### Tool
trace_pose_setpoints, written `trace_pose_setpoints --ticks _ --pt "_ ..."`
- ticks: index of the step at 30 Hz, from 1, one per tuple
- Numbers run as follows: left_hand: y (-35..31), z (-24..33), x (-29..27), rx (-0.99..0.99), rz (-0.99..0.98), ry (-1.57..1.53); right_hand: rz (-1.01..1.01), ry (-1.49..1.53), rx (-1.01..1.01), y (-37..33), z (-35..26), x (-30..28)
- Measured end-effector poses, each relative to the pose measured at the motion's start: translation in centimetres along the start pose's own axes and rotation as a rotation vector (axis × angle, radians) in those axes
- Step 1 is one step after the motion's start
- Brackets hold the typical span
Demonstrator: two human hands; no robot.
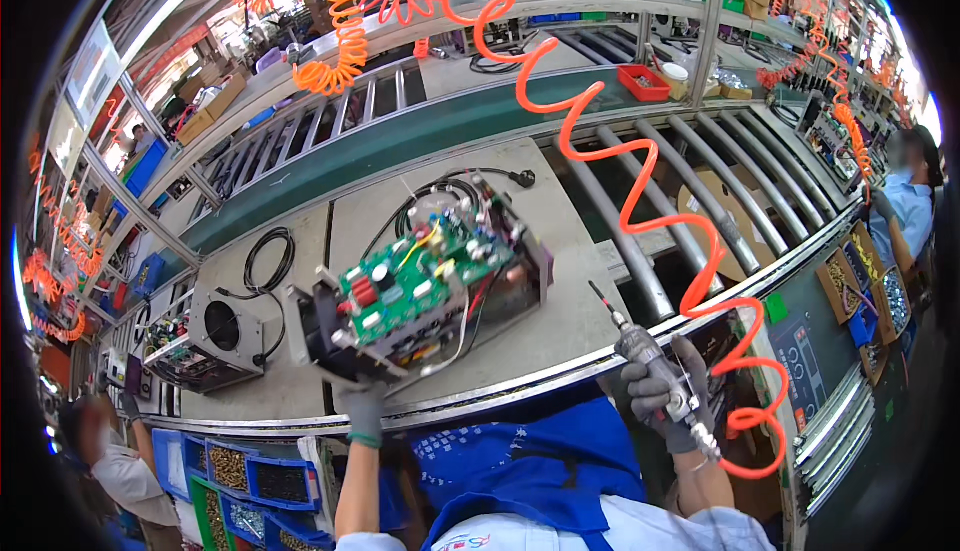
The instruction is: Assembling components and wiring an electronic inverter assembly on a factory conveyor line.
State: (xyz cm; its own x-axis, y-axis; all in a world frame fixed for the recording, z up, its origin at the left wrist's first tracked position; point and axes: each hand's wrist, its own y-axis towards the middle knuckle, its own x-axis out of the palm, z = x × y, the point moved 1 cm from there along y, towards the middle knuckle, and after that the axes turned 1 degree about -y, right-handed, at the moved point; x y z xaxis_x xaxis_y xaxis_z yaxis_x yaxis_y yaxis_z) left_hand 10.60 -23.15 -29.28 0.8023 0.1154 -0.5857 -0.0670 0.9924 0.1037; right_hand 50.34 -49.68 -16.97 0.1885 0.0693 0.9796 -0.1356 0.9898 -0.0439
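— Circuit board assembly, where is it found?

— It is seen at the middle of the grey work table, tilted up on one edge, its green board turned toward the camera. It is gripped at its lower near edge by the left hand, which is gloved in grey and closed on the dark frame.

— And the right hand?

— It is wrapped around a pneumatic screwdriver, held well apart from the assembly, off the table's near edge. The bit is pointed up and to the left (it touches nothing). An orange coiled air hose is run from the tool's lower end up toward the shelf.

— What else is laid out nearby?

— A second unit with a round fan opening is placed at the left of the table, a black cable looped behind it. Blue bins of screws are set below the table edge. Other workers are glimpsed at the far left and far right.
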Motion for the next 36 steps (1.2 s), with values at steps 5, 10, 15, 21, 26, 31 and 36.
trace_pose_setpoints --ticks 5,10,15,21,26,31,36 --pt "1.6 -5.6 -6.0 0.166 -0.122 0.081 0.001 0.029 0.164 8.3 -3.1 -2.4" --pt "2.0 -10.4 -5.2 0.116 -0.085 0.612 0.026 0.003 0.118 15.3 -3.5 -5.3" --pt "1.9 -12.4 -4.4 0.1 -0.058 0.546 0.119 0.031 -0.09 16.9 -3.0 -7.6" --pt "1.6 -9.9 -3.8 0.021 0.027 0.313 0.149 -0.014 -0.167 12.2 -2.9 -9.6" --pt "0.0 -3.7 -5.9 -0.165 -0.081 0.035 0.273 -0.091 -0.241 8.1 -4.3 -10.2" --pt "0.8 7.0 -17.4 -0.106 -0.28 0.578 0.507 -0.147 -0.199 5.1 -2.2 -7.5" --pt "3.4 18.5 -18.6 0.549 0.148 0.057 0.392 -1.136 -0.301 8.4 -0.5 1.4"
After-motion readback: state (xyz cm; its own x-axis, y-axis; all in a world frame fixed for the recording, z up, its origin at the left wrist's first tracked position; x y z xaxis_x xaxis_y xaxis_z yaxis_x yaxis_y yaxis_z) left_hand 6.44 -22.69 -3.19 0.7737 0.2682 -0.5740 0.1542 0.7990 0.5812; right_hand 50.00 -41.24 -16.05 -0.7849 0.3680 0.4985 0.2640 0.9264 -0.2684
